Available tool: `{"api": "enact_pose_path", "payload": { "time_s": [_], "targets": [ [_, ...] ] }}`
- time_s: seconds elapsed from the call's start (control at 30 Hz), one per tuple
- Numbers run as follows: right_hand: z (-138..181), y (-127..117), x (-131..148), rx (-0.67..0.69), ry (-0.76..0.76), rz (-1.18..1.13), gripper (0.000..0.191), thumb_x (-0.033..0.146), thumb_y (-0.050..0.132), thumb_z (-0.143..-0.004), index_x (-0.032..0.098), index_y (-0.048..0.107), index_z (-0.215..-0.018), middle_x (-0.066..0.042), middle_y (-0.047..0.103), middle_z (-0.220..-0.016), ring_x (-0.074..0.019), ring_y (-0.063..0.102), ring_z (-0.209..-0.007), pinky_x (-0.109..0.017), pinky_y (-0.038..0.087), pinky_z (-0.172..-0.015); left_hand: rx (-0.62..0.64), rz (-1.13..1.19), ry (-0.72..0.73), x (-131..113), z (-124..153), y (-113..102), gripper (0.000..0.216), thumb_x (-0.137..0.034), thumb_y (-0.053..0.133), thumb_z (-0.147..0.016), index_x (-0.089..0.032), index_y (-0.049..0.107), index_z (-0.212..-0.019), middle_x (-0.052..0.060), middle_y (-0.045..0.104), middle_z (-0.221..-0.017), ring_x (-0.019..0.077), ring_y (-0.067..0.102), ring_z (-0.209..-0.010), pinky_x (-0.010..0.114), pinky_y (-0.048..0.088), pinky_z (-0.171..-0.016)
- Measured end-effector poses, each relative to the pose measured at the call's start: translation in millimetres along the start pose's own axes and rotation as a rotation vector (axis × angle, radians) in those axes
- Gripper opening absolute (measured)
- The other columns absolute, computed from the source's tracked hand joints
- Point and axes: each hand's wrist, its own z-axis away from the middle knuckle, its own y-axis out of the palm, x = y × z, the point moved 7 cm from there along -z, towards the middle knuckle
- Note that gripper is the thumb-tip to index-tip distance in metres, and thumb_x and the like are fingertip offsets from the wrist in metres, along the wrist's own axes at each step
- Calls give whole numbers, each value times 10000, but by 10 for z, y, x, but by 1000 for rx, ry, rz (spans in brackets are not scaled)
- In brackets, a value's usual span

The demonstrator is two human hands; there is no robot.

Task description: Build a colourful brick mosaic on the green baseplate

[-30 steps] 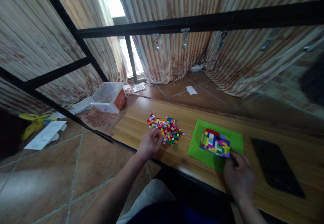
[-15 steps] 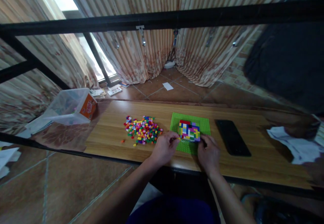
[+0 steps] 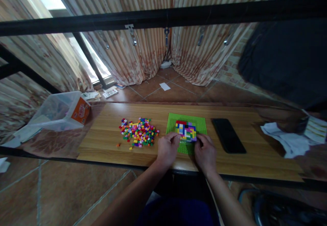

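Note:
A green baseplate [image 3: 199, 123] lies on the wooden board [image 3: 107, 140] with a block of multicoloured bricks [image 3: 186, 130] built on it. My left hand [image 3: 167, 148] rests at the plate's near left edge, fingers curled and tips pinched beside the built block; what they hold is too small to make out. My right hand [image 3: 205, 152] sits at the plate's near right corner, fingers bent against the block. A pile of small loose coloured bricks [image 3: 138, 135] lies to the left of the plate.
A black phone [image 3: 228, 135] lies right of the baseplate. A clear plastic tub with an orange label [image 3: 61, 110] stands at the left end. Crumpled white paper [image 3: 286, 137] lies at the right. A black metal bar [image 3: 163, 14] crosses overhead; curtains hang behind.
My left hand left the loose brick pile and came to the baseplate's left edge. My right hand stayed by the built block. The view swung to the right.

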Motion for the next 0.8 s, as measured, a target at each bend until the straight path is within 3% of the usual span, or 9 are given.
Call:
{"api": "enact_pose_path", "payload": {
  "time_s": [0.3,0.8],
  "targets": [
    [3,10,-22,4,0,-4,281,245,426,-853,136,671,-937,-138,664,-992,-243,602,-955,-403,477,-880,-15,156,-82,24,-1,121,247,-357,516,-867,-178,681,-826,-15,605,-649,108,586,-576,184,446,-506],
    [4,3,-12,-7,-1,-3,291,250,421,-850,136,674,-938,-141,665,-983,-240,605,-942,-408,482,-883,-63,-24,11,10,-47,103,120,-265,547,-855,-191,600,-777,-20,628,-667,104,598,-627,192,411,-576]
  ]
}}
